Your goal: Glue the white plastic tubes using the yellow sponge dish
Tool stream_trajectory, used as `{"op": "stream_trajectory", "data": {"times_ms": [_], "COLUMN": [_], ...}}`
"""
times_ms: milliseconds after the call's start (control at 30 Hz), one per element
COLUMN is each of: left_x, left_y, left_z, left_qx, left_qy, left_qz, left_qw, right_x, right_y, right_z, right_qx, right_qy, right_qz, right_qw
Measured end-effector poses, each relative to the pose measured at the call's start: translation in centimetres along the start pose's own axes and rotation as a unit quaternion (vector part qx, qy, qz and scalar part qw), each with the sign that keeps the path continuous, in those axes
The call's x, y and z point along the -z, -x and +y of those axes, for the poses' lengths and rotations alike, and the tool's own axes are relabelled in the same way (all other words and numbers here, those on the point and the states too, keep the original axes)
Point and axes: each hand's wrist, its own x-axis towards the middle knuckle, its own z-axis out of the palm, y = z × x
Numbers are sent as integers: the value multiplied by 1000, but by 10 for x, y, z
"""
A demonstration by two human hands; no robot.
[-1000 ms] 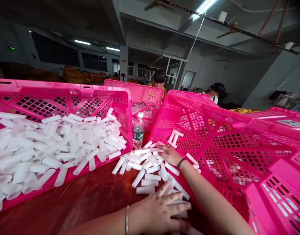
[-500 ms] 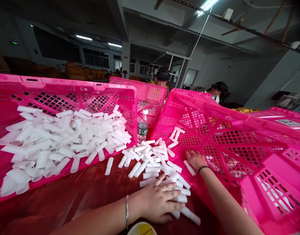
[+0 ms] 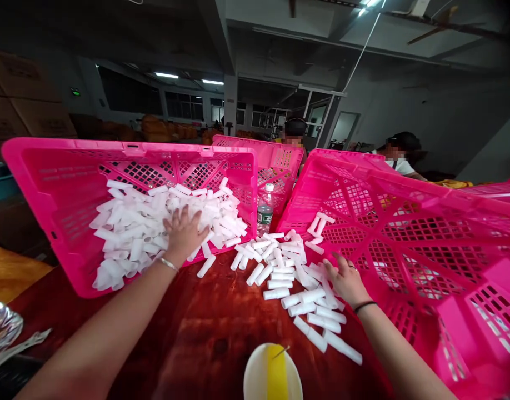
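Note:
My left hand lies with fingers spread over a heap of white plastic tubes inside the left pink basket, which is tipped on its side. Over at the right, my right hand has its fingers apart beside the mouth of the right pink basket, close to loose tubes. A spread of white tubes covers the table between the two baskets. Several tubes lie just inside the right basket. Neither hand appears to grip anything.
A water bottle stands between the baskets, before another pink basket. Near the table's front is a white bowl with a yellow strip. Two people are behind the baskets. Cardboard boxes are stacked at far left.
My left hand has left the tubes on the table and moved up and left onto the heap in the left basket. My right hand has shifted slightly toward the table tubes. The view has swung left.

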Motion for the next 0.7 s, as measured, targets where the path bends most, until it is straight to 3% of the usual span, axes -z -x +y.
{"op": "stream_trajectory", "data": {"times_ms": [133, 233, 367, 500, 700], "left_x": [2, 1, 1, 3, 5], "left_y": [-22, -10, 16, 40, 70], "left_z": [-27, -23, -17, -15, -6], "left_qx": [30, 2, -21, -39, -75], "left_qy": [-45, -52, -53, -39, -7], "left_qz": [-67, -90, -65, -39, -12], "left_qw": [996, 995, 996, 998, 997], "right_x": [31, 51, 60, 59, 59], "right_y": [47, 92, 138, 161, 170], "right_z": [-20, -33, -39, -50, -87], "right_qx": [22, 48, 47, 39, 65], "right_qy": [-135, -195, -221, -233, -247], "right_qz": [31, 6, -20, -29, -68], "right_qw": [990, 980, 974, 971, 964]}}
